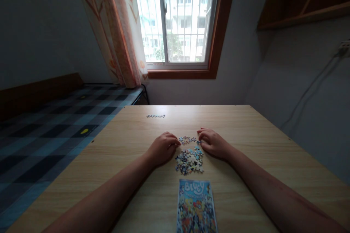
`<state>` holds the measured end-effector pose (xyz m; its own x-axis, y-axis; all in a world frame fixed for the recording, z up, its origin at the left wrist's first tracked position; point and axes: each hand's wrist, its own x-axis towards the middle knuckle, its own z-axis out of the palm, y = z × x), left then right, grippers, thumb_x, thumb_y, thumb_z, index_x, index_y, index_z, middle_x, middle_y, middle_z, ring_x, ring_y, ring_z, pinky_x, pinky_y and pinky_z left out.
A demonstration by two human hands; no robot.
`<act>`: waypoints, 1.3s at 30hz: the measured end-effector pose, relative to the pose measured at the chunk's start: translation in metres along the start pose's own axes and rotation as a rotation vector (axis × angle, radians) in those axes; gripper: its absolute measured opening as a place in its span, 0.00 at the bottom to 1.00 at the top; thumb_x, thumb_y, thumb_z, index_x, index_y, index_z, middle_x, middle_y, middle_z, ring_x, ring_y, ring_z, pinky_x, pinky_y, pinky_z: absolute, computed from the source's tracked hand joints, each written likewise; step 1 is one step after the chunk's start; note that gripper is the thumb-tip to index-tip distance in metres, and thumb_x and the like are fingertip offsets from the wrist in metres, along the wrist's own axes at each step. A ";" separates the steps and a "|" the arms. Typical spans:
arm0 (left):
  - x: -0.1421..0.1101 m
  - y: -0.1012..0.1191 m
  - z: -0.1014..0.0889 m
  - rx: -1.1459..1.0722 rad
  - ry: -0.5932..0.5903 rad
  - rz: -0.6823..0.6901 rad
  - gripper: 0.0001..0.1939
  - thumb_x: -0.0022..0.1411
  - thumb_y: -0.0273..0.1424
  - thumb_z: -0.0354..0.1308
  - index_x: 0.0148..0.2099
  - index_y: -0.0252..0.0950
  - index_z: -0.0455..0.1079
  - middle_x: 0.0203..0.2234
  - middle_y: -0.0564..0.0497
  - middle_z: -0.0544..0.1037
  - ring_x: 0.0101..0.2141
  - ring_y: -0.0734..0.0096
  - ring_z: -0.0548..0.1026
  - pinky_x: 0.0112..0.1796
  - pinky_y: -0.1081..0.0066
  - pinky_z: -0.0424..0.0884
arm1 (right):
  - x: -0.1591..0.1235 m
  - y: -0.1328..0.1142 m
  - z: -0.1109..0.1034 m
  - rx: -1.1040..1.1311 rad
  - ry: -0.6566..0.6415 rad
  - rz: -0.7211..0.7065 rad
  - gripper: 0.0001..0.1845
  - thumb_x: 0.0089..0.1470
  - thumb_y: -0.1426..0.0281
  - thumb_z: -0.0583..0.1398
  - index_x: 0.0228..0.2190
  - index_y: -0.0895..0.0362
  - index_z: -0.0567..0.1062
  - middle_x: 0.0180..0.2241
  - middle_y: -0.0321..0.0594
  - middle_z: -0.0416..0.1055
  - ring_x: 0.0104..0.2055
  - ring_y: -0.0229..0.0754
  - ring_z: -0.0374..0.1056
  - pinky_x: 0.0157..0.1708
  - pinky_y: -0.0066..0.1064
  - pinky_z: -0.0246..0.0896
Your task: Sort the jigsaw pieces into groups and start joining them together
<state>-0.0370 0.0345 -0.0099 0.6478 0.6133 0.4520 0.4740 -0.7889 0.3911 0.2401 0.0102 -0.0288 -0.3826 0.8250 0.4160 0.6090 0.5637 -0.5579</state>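
My left hand (164, 147) rests on the table with its fingers curled together. Its fingertips reach the left end of a small patch of jigsaw puzzle pieces (187, 140); anything between them is too small to make out. Across from it, my right hand (214, 143) has thumb and fingers closed at a puzzle piece (198, 142) by the patch's right end, with one finger reaching outward. Between my forearms lies a loose pile of puzzle pieces (189, 161), some coloured side up, some pale side up.
A puzzle picture sheet marked "Bluey" (196, 207) lies at the near side of the wooden table (131, 193). Farther back is a joined strip of pieces (155, 116). A bed with a checked cover (62, 116) stands left; a window (186, 18) is ahead.
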 end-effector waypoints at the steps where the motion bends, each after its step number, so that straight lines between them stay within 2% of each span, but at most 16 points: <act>1: 0.000 0.000 0.000 -0.001 0.001 0.000 0.11 0.61 0.23 0.56 0.36 0.40 0.79 0.35 0.49 0.81 0.39 0.66 0.75 0.44 0.65 0.72 | 0.000 0.001 0.001 -0.013 0.015 0.015 0.10 0.49 0.76 0.60 0.34 0.54 0.77 0.49 0.46 0.75 0.59 0.50 0.66 0.61 0.50 0.55; 5: 0.000 0.001 -0.001 -0.013 -0.005 0.005 0.12 0.61 0.22 0.55 0.36 0.40 0.79 0.35 0.50 0.81 0.39 0.66 0.75 0.44 0.65 0.72 | -0.002 0.001 0.000 -0.020 0.054 0.050 0.14 0.48 0.77 0.60 0.37 0.54 0.79 0.55 0.47 0.72 0.64 0.52 0.60 0.62 0.51 0.54; 9: -0.001 0.005 -0.003 -0.016 -0.022 0.034 0.12 0.62 0.24 0.55 0.37 0.41 0.80 0.35 0.49 0.81 0.39 0.66 0.75 0.44 0.63 0.72 | -0.005 -0.003 -0.002 0.005 -0.022 -0.001 0.15 0.46 0.79 0.60 0.30 0.50 0.83 0.59 0.40 0.68 0.68 0.54 0.51 0.64 0.54 0.49; 11: -0.001 0.008 -0.004 -0.016 -0.036 0.052 0.12 0.63 0.25 0.55 0.38 0.41 0.80 0.36 0.49 0.81 0.39 0.66 0.75 0.44 0.63 0.72 | -0.005 -0.005 -0.002 0.006 -0.047 -0.003 0.17 0.45 0.80 0.60 0.29 0.48 0.84 0.61 0.38 0.67 0.69 0.55 0.49 0.64 0.56 0.47; 16: -0.001 0.011 -0.004 -0.011 -0.057 0.072 0.13 0.63 0.26 0.55 0.40 0.42 0.80 0.36 0.48 0.81 0.39 0.66 0.74 0.43 0.63 0.72 | -0.004 -0.007 -0.001 -0.035 -0.078 -0.019 0.21 0.49 0.78 0.59 0.37 0.44 0.84 0.63 0.36 0.64 0.70 0.55 0.46 0.65 0.61 0.41; 21: -0.001 0.014 -0.003 0.023 -0.067 0.071 0.16 0.64 0.25 0.52 0.46 0.42 0.79 0.37 0.48 0.80 0.39 0.66 0.74 0.44 0.63 0.72 | -0.003 -0.011 0.002 -0.072 -0.188 -0.035 0.26 0.51 0.76 0.56 0.48 0.41 0.79 0.67 0.34 0.56 0.72 0.55 0.40 0.66 0.63 0.33; 24: 0.000 0.014 -0.003 0.050 -0.097 0.077 0.16 0.64 0.25 0.51 0.47 0.41 0.79 0.38 0.48 0.80 0.39 0.66 0.74 0.44 0.64 0.71 | -0.002 -0.011 0.002 -0.072 -0.190 -0.030 0.23 0.54 0.74 0.56 0.47 0.44 0.80 0.67 0.36 0.56 0.72 0.55 0.38 0.66 0.62 0.33; 27: 0.000 0.014 -0.003 0.074 -0.101 0.064 0.15 0.62 0.23 0.52 0.43 0.39 0.79 0.37 0.48 0.80 0.39 0.65 0.74 0.43 0.64 0.71 | -0.002 -0.011 0.002 -0.072 -0.170 -0.021 0.18 0.59 0.70 0.55 0.44 0.46 0.81 0.67 0.37 0.56 0.72 0.55 0.38 0.66 0.62 0.33; 29: 0.000 0.014 -0.002 0.080 -0.095 0.056 0.14 0.61 0.22 0.53 0.41 0.39 0.79 0.36 0.48 0.80 0.39 0.64 0.74 0.43 0.64 0.71 | -0.003 -0.013 0.003 -0.073 -0.181 -0.030 0.18 0.62 0.67 0.54 0.46 0.44 0.80 0.67 0.37 0.55 0.72 0.55 0.38 0.66 0.62 0.32; 32: 0.000 0.015 -0.003 0.063 -0.088 0.059 0.15 0.63 0.23 0.52 0.44 0.40 0.79 0.36 0.48 0.80 0.39 0.65 0.74 0.43 0.65 0.71 | -0.003 -0.016 0.004 -0.065 -0.205 -0.047 0.18 0.65 0.62 0.52 0.50 0.42 0.78 0.68 0.35 0.53 0.72 0.55 0.37 0.67 0.61 0.31; 35: 0.000 0.015 -0.003 0.054 -0.106 0.083 0.16 0.64 0.24 0.52 0.44 0.43 0.79 0.36 0.49 0.80 0.38 0.66 0.73 0.42 0.65 0.70 | -0.003 -0.014 0.005 -0.034 -0.154 -0.027 0.21 0.67 0.59 0.49 0.51 0.43 0.77 0.67 0.37 0.56 0.72 0.54 0.39 0.67 0.60 0.33; 39: 0.000 0.014 -0.008 0.083 -0.128 0.081 0.14 0.59 0.22 0.53 0.38 0.40 0.79 0.34 0.50 0.79 0.37 0.67 0.73 0.41 0.67 0.70 | -0.001 -0.003 0.006 0.056 0.045 0.021 0.28 0.67 0.55 0.45 0.47 0.51 0.80 0.62 0.47 0.65 0.69 0.55 0.48 0.65 0.58 0.45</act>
<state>-0.0349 0.0242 0.0016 0.7541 0.5415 0.3716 0.4609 -0.8394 0.2879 0.2348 0.0079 -0.0321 -0.3372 0.8349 0.4350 0.5766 0.5484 -0.6057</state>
